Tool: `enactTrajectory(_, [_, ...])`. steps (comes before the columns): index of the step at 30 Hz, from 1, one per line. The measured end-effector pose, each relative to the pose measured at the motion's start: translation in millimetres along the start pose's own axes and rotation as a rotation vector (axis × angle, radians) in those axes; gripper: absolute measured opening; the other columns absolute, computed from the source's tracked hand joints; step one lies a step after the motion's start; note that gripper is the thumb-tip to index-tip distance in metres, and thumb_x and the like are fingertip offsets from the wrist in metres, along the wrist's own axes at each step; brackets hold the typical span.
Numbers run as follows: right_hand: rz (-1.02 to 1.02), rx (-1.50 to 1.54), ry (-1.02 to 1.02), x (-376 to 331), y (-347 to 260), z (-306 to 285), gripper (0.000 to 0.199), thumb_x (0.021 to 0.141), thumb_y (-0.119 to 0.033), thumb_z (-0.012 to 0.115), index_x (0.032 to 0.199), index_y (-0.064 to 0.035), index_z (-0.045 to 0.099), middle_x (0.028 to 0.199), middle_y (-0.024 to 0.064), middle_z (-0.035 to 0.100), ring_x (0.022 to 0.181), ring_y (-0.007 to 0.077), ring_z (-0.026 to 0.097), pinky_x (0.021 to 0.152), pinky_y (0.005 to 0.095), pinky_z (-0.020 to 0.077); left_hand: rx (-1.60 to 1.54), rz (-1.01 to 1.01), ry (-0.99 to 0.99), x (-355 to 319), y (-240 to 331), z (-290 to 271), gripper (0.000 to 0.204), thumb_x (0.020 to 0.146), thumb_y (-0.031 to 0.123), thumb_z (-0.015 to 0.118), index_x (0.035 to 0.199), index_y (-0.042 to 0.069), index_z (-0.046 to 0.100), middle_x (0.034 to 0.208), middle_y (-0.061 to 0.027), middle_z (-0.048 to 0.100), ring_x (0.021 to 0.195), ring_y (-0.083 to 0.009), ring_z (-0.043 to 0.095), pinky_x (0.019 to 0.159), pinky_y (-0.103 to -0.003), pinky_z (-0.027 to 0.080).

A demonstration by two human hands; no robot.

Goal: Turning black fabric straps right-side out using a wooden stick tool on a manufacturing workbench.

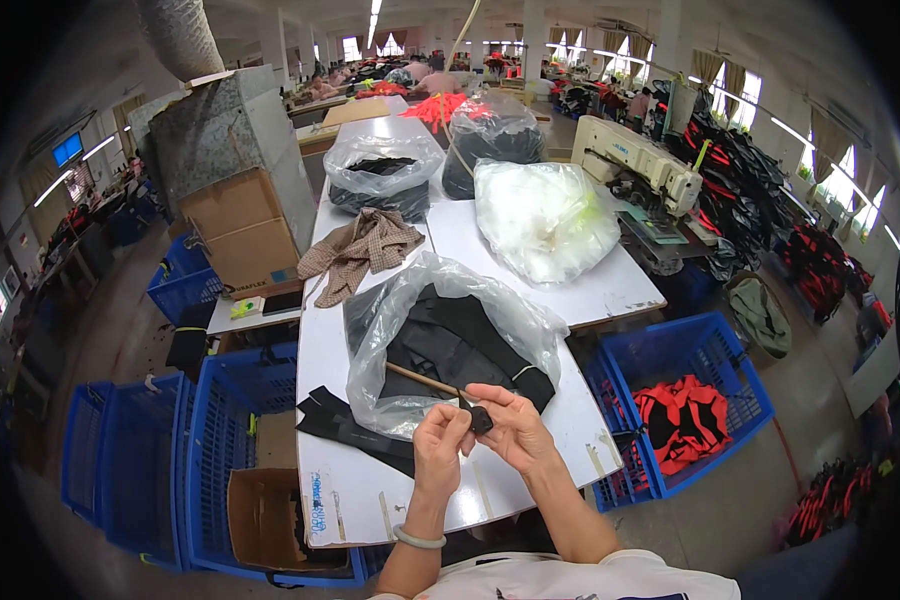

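Over the near edge of the white table my two hands meet. The fingers of my left hand (pixel 442 448) are pinched at the edge of a small black piece (pixel 481 420), whose exact kind I cannot make out. My right hand (pixel 515 430) grips the same piece between thumb and fingers. A thin brown stick (pixel 422 377) slants from the upper left down to the fingers; which hand bears it I cannot tell. Just beyond lies an open clear plastic bag (pixel 375 385) with black fabric pieces (pixel 445 335) in it. Flat black strips (pixel 355 430) rest left of my left hand.
A checked brown cloth (pixel 365 250), a stuffed white plastic bag (pixel 545 220) and another bag of black pieces (pixel 385 185) stand farther back. Blue crates flank the table; the right crate (pixel 735 375) holds red and black pieces. A sewing machine (pixel 635 160) is at the back right.
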State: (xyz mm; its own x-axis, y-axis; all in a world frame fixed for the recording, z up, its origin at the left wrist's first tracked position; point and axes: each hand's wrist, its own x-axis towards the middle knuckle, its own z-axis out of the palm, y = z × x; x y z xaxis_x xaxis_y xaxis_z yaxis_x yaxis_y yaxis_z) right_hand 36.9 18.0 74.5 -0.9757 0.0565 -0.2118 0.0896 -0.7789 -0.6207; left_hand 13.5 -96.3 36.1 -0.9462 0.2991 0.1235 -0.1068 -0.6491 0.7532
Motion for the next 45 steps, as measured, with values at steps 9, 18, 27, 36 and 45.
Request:
enactTrajectory(9, [0.127,0.103,-0.47,8.5,-0.9,-41.6,0.034,0.074,0.011,0.06,0.108,0.004,0.058,0.076,0.0083,0.061,0.037,0.004,0.04,0.036,0.0178,0.032,-0.014,-0.048,-0.012,-0.1,0.3,-3.2,0.015,0.09,0.015,0.058,0.082,0.003,0.053,0.069,-0.001,0.053,0.059,-0.0071,0.048,0.052,-0.02,0.038])
enactTrajectory(18, [0.037,0.004,-0.105,5.8,-2.6,-38.5,0.016,0.079,0.007,0.061,0.094,0.003,0.064,0.08,0.0122,0.065,0.051,0.0128,0.058,0.047,0.0197,0.047,0.344,0.065,-0.051,5.2,14.5,-4.1,0.012,0.087,0.002,0.058,0.097,-0.004,0.059,0.085,-0.0074,0.06,0.073,-0.0133,0.062,0.066,-0.024,0.052])
enactTrajectory(27, [-0.285,-0.306,-0.035,0.8,3.3,-35.8,0.011,0.078,0.007,0.063,0.089,0.0041,0.063,0.074,0.012,0.064,0.054,0.015,0.062,0.048,0.0212,0.0502,0.812,0.311,0.102,1.6,7.4,9.6,0.01,0.081,-0.003,0.059,0.091,-0.005,0.06,0.074,-0.008,0.06,0.061,-0.0136,0.061,0.054,-0.023,0.049])
enactTrajectory(36, [-0.443,-0.736,-0.005,5.3,-2.3,-24.2,0.015,0.075,-0.003,0.071,0.083,0.0,0.058,0.073,0.0042,0.061,0.06,0.0079,0.056,0.053,0.0211,0.0459,1.032,0.506,0.107,6.9,5.6,6.1,0.009,0.077,-0.004,0.061,0.086,-0.003,0.06,0.07,-0.011,0.057,0.051,-0.0181,0.053,0.048,-0.03,0.042])
enactTrajectory(45, [-0.874,-1.446,-0.059,13.0,-7.0,-28.2,0.013,0.072,-0.003,0.066,0.075,0.0006,0.053,0.07,0.011,0.058,0.056,0.0217,0.06,0.049,0.0317,0.0471,1.328,0.691,-0.133,10.1,15.9,5.6,0.013,0.075,-0.004,0.06,0.088,-0.003,0.059,0.074,-0.0166,0.057,0.063,-0.0333,0.059,0.053,-0.038,0.048])
